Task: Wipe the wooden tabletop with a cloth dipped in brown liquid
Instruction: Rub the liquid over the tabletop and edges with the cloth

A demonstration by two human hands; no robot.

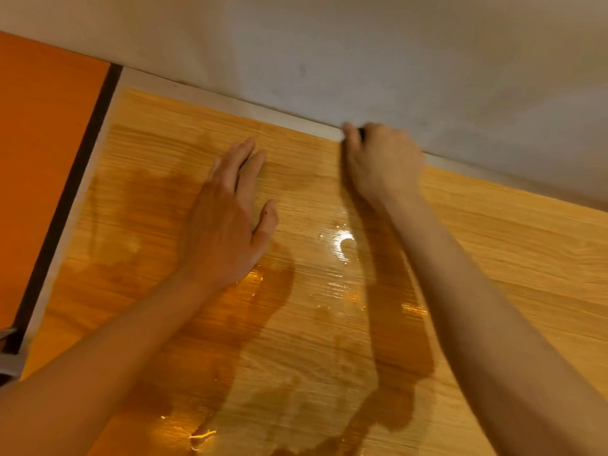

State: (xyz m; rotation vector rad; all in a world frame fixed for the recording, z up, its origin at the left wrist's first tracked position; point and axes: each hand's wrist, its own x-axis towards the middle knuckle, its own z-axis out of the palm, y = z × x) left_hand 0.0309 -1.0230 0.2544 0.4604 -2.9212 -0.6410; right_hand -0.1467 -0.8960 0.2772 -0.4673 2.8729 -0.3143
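Cloth (361,132) showed only as a dark scrap in the right hand (383,162), fisted around it at the counter's (493,245) far edge by the wall — soft, soaked, likely best bunched. Left hand (227,218) lay open, flat on grained wood, glossy and probably slippery with brown liquid (404,350).

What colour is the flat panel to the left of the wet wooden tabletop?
Bright orange panel, plain, beside the tabletop; head view shows it.

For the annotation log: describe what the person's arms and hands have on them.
Both forearms are bare, no sleeves in view. The left hand and right hand wear no gloves, and no rings, watch or bracelet show. No markings are visible.
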